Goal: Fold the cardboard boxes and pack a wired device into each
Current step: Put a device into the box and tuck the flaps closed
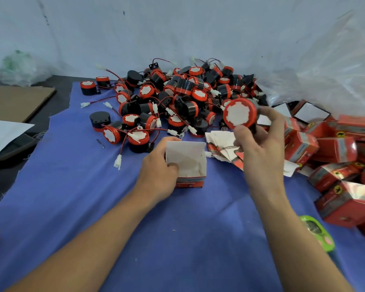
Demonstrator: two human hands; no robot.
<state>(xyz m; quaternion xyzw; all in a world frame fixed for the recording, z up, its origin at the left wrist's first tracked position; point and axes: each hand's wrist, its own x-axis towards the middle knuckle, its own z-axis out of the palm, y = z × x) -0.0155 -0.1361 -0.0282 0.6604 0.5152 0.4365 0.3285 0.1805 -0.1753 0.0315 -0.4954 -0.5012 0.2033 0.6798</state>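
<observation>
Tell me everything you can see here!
Open cardboard box: one, white inside, red outside, mid-cloth.
Round plastic wired device: one, red-and-white, held aloft.
Piled round wired devices: many, black-and-red, cloth's back.
Folded cardboard boxes: many, red, right side.
Flat cardboard box blanks: stack, white-and-red, centre right.
Blue fabric cloth: one, underneath everything.
Brown cardboard sheet: one, far left.
Clear plastic bag: one, back right.
Green plastic object: one, near right.
Left hand: one, grips open box.
Right hand: one, holds raised device.

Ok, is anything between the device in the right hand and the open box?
Nothing visible. The device in the right hand has a free path to the open box; the left hand grips only its left wall.
</observation>
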